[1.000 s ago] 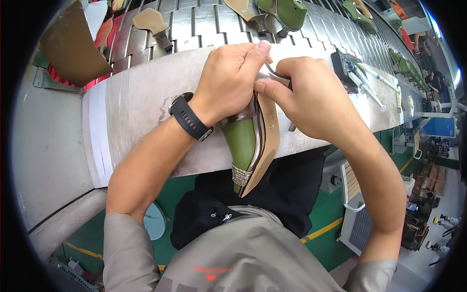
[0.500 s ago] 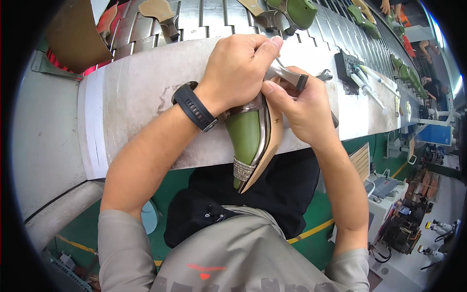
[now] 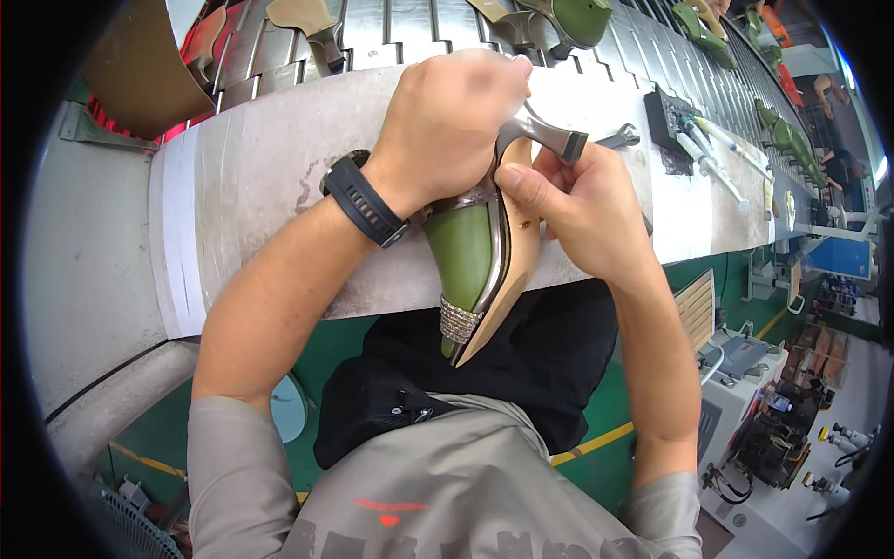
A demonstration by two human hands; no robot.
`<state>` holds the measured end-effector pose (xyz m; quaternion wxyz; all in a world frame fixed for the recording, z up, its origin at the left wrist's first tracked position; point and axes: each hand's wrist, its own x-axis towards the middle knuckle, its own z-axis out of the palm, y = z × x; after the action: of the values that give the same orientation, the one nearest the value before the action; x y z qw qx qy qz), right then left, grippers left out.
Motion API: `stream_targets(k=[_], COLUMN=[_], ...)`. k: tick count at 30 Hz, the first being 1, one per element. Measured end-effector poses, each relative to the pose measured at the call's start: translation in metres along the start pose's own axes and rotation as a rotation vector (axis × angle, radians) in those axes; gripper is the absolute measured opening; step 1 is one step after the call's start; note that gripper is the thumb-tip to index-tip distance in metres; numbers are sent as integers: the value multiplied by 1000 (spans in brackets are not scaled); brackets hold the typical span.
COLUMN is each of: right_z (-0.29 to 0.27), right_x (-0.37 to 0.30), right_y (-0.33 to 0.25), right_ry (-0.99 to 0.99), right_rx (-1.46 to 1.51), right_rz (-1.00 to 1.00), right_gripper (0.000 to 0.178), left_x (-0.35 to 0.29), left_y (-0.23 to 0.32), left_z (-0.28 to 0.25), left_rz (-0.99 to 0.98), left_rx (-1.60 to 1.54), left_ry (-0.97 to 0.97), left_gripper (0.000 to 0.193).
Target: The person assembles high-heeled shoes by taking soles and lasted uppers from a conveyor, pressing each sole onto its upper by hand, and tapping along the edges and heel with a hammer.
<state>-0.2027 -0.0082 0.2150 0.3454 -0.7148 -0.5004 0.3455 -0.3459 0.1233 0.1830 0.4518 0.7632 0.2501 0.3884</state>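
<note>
A high-heeled shoe (image 3: 505, 252) on a green last (image 3: 458, 256) is tilted with its toe toward me and its tan sole facing right. It has metallic brown trim and a glittering band (image 3: 458, 321) near the toe. My left hand (image 3: 456, 126), wearing a black watch at the wrist, is closed round the back of the shoe. The dark heel (image 3: 549, 135) points right, past that hand. My right hand (image 3: 591, 205) presses its thumb on the sole below the heel, fingers curled; their tips are partly hidden.
A pale workbench (image 3: 270, 196) lies under my hands. To the right are a wrench (image 3: 622, 138), a black block (image 3: 667, 121) and white brush-like tools (image 3: 712, 168). Beyond the bench runs a slatted metal conveyor (image 3: 400, 33) carrying more shoes and green lasts (image 3: 577, 20).
My right hand has slid slightly down from the heel, leaving the heel tip more exposed. The left hand has lifted a little, and the shoe's toe has shifted slightly left.
</note>
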Motion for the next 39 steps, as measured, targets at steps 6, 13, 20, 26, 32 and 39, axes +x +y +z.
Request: stream_targets(k=[6,13,20,26,32,39], right_z=[5,-3,7,4,12,24], right_x=[-5,-9,-14,-33,-16,-17], right_y=[-2,-11,-11,-1,-8,-31], right_ry=[5,-97,-4,-85,72,134], right_rx=[9,78,77,330,229,-70], right_rz=[-6,58,45,44,26,-353], right_gripper=[38,31,31,38,35,44], left_x=[-1,-2,-2,-2,0,-49], left_y=[-1,0,-1,3,3,6], left_z=[0,-1,0,0,-14,-98], left_rz=[-23,-9,13,-57,-91,49], left_rx=[-28,-22,6,2,24,61], left_ry=[38,61,81,95,-89,66], left_gripper=[43,41,41,43,34,47])
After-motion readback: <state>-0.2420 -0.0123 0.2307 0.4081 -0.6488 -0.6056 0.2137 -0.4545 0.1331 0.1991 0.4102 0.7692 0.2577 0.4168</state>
